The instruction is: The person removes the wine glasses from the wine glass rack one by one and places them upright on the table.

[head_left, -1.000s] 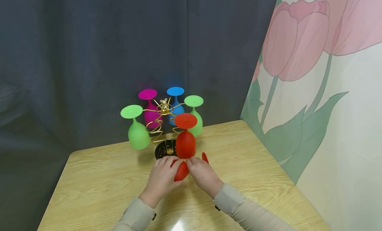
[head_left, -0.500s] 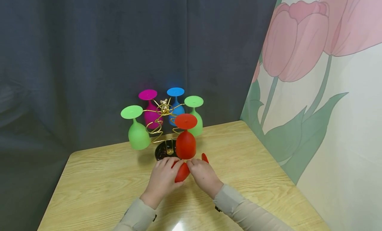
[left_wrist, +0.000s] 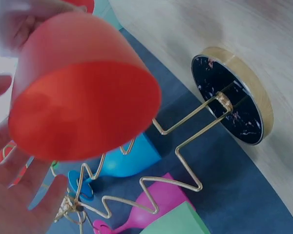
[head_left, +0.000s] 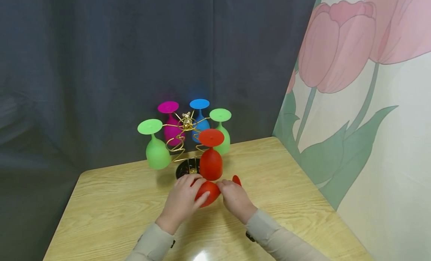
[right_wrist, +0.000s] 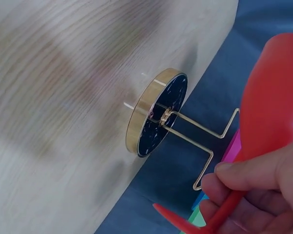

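Note:
A red plastic goblet [head_left: 210,193] lies sideways in the air between my hands, in front of the rack. My right hand [head_left: 237,201] pinches its stem [right_wrist: 230,204] between thumb and fingers, as the right wrist view shows. The goblet's mouth faces my left hand [head_left: 182,203], whose spread, fairly straight fingers [left_wrist: 31,178] are right at the rim in the left wrist view. Just beyond, another red goblet [head_left: 211,164] hangs upside down by its foot on a gold wire rack [head_left: 176,150]. The rack's round black base [right_wrist: 156,129] is partly hidden in the head view.
Around the rack hang green goblets [head_left: 158,154], a magenta goblet [head_left: 173,133] and a blue goblet [head_left: 202,124], all inverted. A gold bear figure [head_left: 186,120] tops the rack. A dark curtain [head_left: 118,66] stands behind the wooden table [head_left: 111,205]; a tulip-painted wall [head_left: 380,148] is at right.
My right hand has moved slightly right with the red goblet. The left hand's thumb and fingers stand wider apart, and more of the goblet's bowl shows between the hands.

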The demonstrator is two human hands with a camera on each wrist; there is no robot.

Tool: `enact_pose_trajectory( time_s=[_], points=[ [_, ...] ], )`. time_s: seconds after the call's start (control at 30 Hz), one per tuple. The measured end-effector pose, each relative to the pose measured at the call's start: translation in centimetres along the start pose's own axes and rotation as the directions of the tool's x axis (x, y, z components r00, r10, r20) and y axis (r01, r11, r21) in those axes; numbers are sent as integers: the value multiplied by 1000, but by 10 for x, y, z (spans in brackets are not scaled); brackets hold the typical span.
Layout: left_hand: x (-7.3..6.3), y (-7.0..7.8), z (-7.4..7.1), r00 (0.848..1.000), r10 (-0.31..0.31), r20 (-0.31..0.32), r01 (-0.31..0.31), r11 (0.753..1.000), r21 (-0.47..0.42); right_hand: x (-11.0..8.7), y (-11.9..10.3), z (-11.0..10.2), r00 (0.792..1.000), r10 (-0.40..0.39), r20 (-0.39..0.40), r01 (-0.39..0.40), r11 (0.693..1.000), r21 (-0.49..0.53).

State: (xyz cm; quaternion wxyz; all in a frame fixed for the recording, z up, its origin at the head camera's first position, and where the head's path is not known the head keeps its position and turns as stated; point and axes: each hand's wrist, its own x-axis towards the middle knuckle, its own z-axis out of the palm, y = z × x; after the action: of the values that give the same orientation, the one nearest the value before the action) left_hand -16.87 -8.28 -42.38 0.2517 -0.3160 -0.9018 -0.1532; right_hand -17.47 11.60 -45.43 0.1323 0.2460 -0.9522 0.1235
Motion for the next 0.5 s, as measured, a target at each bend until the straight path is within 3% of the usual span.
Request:
enact_pose_trajectory(
  time_s=[0.1,0.2,0.4,0.5],
  points=[
    [5,-5,-6,994,7,-105,-6,1000,5,0,5,-3,1000,16,-25,-15,999,39],
    [10,-11,-12,977,11,-214,-13,1000,-7,0,11,-7,997,47,-55,-41,995,96],
    [23,-22,-28,916,15,-401,-36,998,-44,-11,24,-11,985,153,-83,-133,969,206],
    [30,-26,-37,888,18,-460,-45,998,-46,-21,33,-13,973,217,-77,-190,945,265]
  ],
)
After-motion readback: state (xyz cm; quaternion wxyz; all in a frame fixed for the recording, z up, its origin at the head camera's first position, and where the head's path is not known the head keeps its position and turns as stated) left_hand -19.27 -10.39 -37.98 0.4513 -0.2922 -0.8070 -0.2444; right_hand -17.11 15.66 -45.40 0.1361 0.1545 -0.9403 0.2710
